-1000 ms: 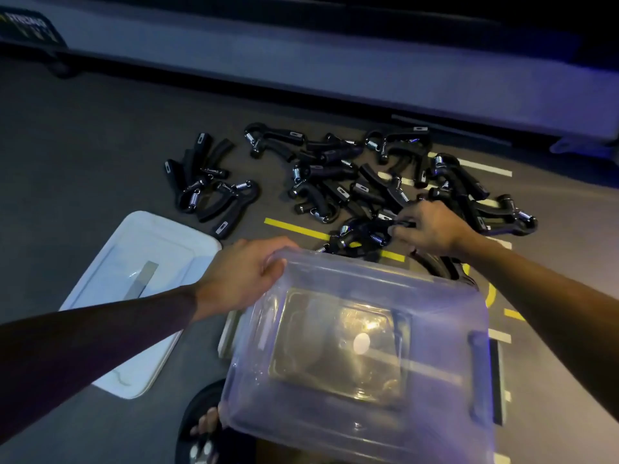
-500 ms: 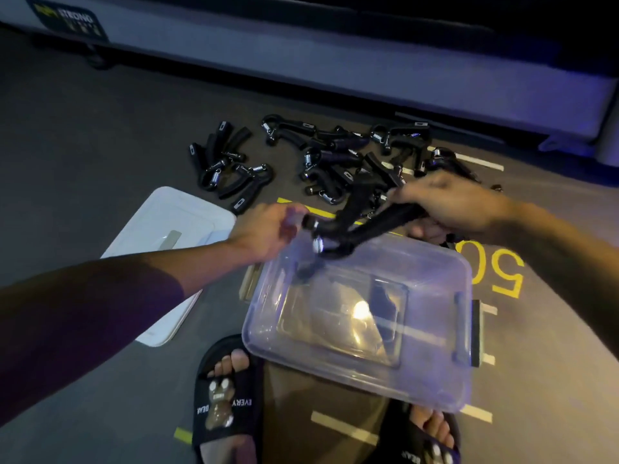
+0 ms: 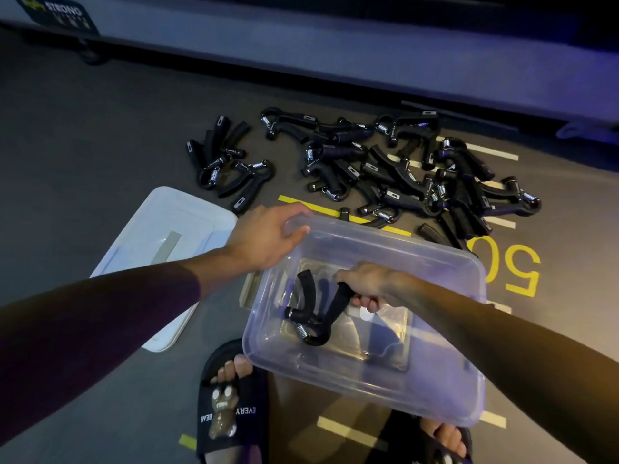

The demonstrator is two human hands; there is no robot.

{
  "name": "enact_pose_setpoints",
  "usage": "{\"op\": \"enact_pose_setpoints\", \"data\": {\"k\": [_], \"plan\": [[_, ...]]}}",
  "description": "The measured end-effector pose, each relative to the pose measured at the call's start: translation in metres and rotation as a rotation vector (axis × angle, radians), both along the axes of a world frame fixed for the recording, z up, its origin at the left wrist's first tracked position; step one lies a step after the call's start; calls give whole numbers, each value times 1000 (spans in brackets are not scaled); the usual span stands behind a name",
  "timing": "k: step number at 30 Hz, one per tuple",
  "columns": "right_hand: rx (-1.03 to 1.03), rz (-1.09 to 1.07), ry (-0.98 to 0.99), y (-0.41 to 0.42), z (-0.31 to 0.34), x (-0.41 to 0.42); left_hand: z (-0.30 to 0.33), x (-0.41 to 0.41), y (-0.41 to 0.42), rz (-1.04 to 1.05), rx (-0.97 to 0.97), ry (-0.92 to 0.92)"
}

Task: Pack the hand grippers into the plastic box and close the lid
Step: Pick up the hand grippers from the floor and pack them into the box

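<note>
- Head view: the right hand (image 3: 366, 284), above the rim half a second ago, is now down inside the plastic box (image 3: 445, 390), grasping one handle of a hand gripper (image 3: 316, 311).
- The left hand (image 3: 264, 234) still grips the box's far-left corner.
- The lid (image 3: 160, 236) lies left of the box; the remaining grippers (image 3: 385, 162) are piled beyond it.

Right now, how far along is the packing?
Barely started. Done: nothing released inside the clear plastic box. In hand: right hand lowers the first black hand gripper in; left hand holds the rim. Left: the floor pile of grippers, then the white lid.
</note>
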State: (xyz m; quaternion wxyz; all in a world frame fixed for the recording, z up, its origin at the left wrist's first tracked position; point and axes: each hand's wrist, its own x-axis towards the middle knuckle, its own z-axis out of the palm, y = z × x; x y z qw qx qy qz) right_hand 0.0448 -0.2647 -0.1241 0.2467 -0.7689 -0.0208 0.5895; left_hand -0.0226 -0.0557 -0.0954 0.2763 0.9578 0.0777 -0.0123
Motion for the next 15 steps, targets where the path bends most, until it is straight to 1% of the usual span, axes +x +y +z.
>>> {"op": "enact_pose_setpoints", "data": {"k": [2, 7, 12, 15], "plan": [[5, 8, 5, 5, -6, 0, 0, 0, 0, 2, 3, -3], [-7, 233, -99, 6, -19, 3, -2, -1, 4, -25, 18, -44], [39, 285, -285, 1, -31, -9, 3, 2, 3, -72, 93, -27], [32, 283, -370, 1, -35, -19, 8, 7, 3, -162, 127, -48]]}}
